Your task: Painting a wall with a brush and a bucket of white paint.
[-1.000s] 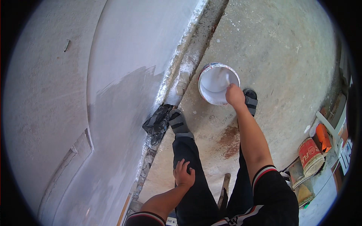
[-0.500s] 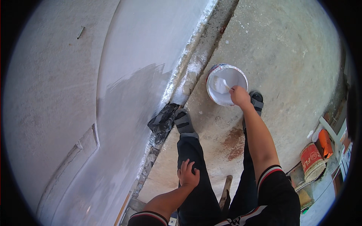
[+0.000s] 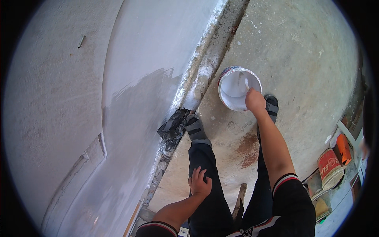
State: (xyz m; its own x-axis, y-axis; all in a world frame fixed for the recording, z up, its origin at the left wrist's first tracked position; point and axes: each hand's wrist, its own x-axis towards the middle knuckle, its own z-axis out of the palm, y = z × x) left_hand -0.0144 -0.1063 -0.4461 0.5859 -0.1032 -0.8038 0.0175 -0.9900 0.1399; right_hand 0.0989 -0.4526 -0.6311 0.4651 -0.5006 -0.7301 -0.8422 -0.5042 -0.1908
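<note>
My right hand (image 3: 255, 100) is closed around the handle of a paintbrush (image 3: 247, 84) at the near right rim of a white paint bucket (image 3: 222, 96). The brush reaches into the bucket, toward its far inner wall, and its bristles are hard to make out. Pale paint lies inside, and smears coat the rim. The bucket stands on the concrete floor in front of my feet. My left hand (image 3: 200, 183) rests on my left leg, its fingers spread and holding nothing. To the left, a wall (image 3: 150, 43) shows bright white paint above a greyer, streaky area.
A crumpled black plastic bag (image 3: 174, 125) lies by my left foot, at the wall's base. A narrow gutter (image 3: 222, 41) runs along the wall. At the right are a red bucket (image 3: 329, 164), an orange object (image 3: 344, 149) and pale frame pieces. A wooden stick (image 3: 239, 199) lies between my legs.
The brush has swung from the bucket's left middle toward its right and far side, my right hand turning with it. My left hand stays on my leg; the whole view has shifted slightly.
</note>
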